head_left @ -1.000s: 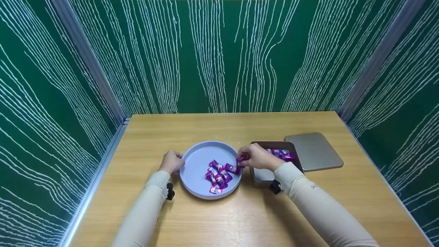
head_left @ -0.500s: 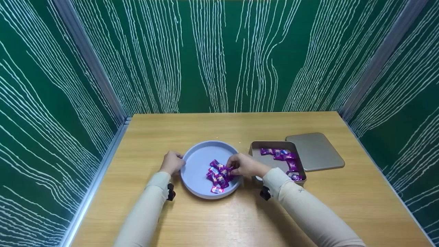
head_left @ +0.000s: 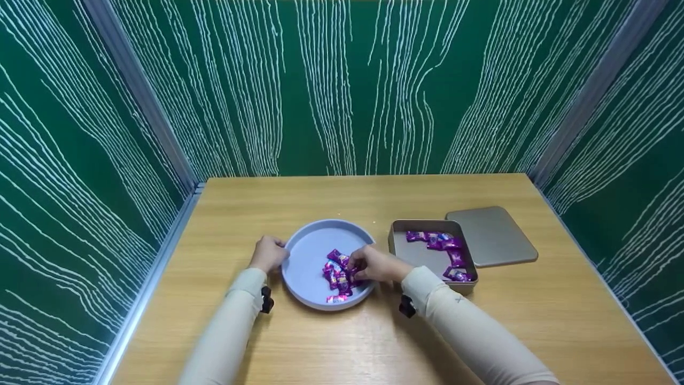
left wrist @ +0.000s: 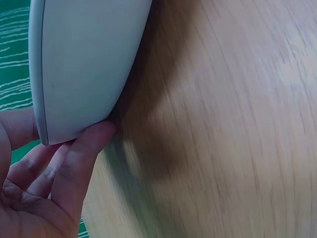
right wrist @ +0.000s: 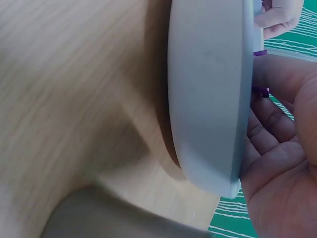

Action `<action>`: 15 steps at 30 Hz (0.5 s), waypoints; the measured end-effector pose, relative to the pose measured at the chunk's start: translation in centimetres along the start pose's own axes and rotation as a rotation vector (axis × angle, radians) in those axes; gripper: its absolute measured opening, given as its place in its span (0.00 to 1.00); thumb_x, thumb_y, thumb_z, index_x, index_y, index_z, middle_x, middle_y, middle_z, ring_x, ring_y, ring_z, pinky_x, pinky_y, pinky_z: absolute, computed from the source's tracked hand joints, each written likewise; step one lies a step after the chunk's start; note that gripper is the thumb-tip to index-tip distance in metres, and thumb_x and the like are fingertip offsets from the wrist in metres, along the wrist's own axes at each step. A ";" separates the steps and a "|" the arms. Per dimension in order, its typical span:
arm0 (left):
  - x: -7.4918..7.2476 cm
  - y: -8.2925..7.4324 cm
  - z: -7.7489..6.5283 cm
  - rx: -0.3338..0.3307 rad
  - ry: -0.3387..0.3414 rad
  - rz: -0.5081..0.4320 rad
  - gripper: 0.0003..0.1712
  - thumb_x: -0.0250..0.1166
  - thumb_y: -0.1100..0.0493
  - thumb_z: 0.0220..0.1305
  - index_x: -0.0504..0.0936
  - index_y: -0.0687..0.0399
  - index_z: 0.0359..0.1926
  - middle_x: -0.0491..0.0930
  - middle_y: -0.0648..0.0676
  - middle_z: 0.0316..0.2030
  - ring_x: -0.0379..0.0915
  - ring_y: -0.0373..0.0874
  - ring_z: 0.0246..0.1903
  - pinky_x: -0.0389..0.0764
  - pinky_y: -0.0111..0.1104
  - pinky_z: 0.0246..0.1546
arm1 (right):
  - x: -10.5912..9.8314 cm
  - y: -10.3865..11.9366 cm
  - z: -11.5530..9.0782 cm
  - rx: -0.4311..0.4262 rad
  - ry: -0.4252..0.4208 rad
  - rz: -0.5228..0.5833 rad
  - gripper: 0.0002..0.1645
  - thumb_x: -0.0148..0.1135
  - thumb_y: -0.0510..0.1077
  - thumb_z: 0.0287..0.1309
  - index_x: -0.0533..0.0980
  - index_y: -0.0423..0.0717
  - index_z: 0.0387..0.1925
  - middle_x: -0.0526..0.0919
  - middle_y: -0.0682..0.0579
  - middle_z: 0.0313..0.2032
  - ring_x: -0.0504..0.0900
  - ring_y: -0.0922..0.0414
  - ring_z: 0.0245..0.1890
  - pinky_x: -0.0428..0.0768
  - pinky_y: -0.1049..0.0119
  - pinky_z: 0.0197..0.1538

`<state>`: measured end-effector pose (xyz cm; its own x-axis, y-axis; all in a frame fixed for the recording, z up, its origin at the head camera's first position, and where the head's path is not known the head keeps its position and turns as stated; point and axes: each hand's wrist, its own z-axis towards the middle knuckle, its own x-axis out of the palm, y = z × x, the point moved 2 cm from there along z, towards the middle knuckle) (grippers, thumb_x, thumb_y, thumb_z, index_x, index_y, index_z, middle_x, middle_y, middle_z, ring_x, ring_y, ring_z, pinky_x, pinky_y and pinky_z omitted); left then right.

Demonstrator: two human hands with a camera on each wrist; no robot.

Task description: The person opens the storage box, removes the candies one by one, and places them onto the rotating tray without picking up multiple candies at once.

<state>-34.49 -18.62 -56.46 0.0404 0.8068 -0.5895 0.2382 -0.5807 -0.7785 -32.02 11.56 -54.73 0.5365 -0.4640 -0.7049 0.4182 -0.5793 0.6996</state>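
A round pale-blue plate with a raised wall stands on the table and holds a heap of purple-wrapped candies. My left hand grips its left side, with the thumb over the rim and fingertips under the base, as the left wrist view shows. My right hand reaches over the plate's right wall. Its curled thumb and fingers are at the heap and pinch a candy, mostly hidden behind the rim in the right wrist view.
Right of the plate stands an open square metal tin with several more purple candies along its back and right side. Its flat grey lid lies behind it to the right. Green walls with white lines enclose the wooden table.
My right hand has moved left from beside the tin, carrying a candy into the plate, and now sits over the heap. Some candies there have shifted slightly. My left hand stays on the rim.
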 end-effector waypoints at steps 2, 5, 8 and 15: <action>0.0 0.1 0.0 -0.002 0.001 -0.005 0.17 0.62 0.71 0.61 0.89 0.69 0.49 0.87 0.66 0.47 0.82 0.48 0.35 0.89 0.34 0.30 | 0.2 0.0 0.1 -0.006 -0.006 -0.012 0.10 0.73 0.29 0.61 0.87 0.40 0.43 0.91 0.45 0.43 0.87 0.55 0.44 0.88 0.54 0.59; 0.1 0.2 0.1 -0.017 0.004 -0.012 0.17 0.62 0.71 0.62 0.89 0.69 0.50 0.87 0.67 0.48 0.83 0.48 0.36 0.89 0.34 0.30 | 0.3 0.1 0.3 -0.012 -0.016 -0.031 0.10 0.74 0.30 0.60 0.88 0.41 0.43 0.92 0.46 0.42 0.86 0.57 0.42 0.88 0.56 0.56; 0.0 0.3 0.1 -0.027 0.005 -0.005 0.20 0.62 0.70 0.62 0.88 0.70 0.53 0.87 0.68 0.50 0.84 0.49 0.38 0.89 0.34 0.30 | 0.4 0.1 0.4 -0.010 -0.025 -0.037 0.10 0.75 0.31 0.59 0.88 0.42 0.43 0.92 0.47 0.42 0.84 0.59 0.41 0.87 0.59 0.54; -0.1 0.2 -0.1 -0.030 0.003 -0.006 0.20 0.62 0.69 0.62 0.88 0.69 0.54 0.88 0.68 0.49 0.84 0.48 0.36 0.87 0.32 0.26 | 0.5 0.0 0.6 0.007 -0.051 -0.014 0.15 0.77 0.30 0.58 0.88 0.39 0.48 0.91 0.44 0.45 0.85 0.57 0.41 0.88 0.61 0.51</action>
<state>-34.38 -18.80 -56.51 0.0421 0.8108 -0.5838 0.2676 -0.5722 -0.7753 -32.18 10.95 -55.14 0.4921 -0.4894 -0.7199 0.4206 -0.5904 0.6889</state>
